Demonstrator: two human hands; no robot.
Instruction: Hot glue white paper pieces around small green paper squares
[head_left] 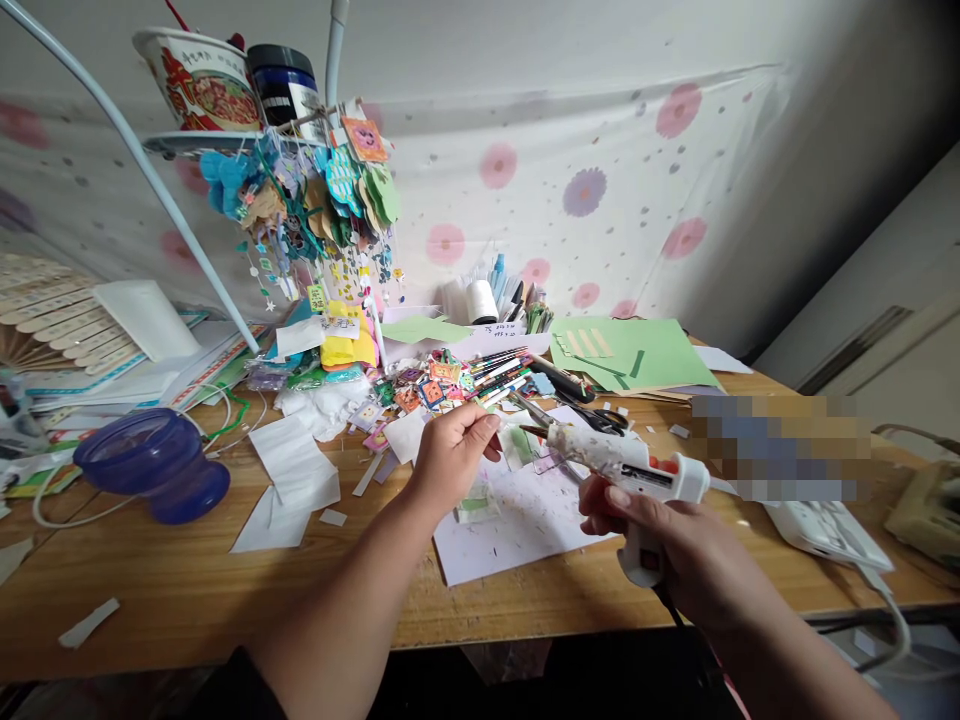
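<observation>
My right hand (pixel 667 545) is wrapped round the handle of a white hot glue gun (pixel 611 455), whose nozzle points left and slightly up. My left hand (pixel 455 445) is closed in a pinch just left of the nozzle, apart from it; whatever lies between thumb and finger is too small to make out. Below both hands lies a white sheet of paper (pixel 517 545) strewn with small scraps. Black-handled scissors (pixel 600 418) rest behind the glue gun, partly covered by it. A heap of small coloured paper cutouts (pixel 431 390) sits beyond my left hand.
Green card sheets (pixel 637 345) lie at the back right. A white power strip (pixel 829 535) is at right, a blue translucent container (pixel 154 465) at left. Paper charms (pixel 300 200) hang from a small round shelf (pixel 180 145) holding a noodle cup (pixel 202 85) and a dark jar (pixel 285 85).
</observation>
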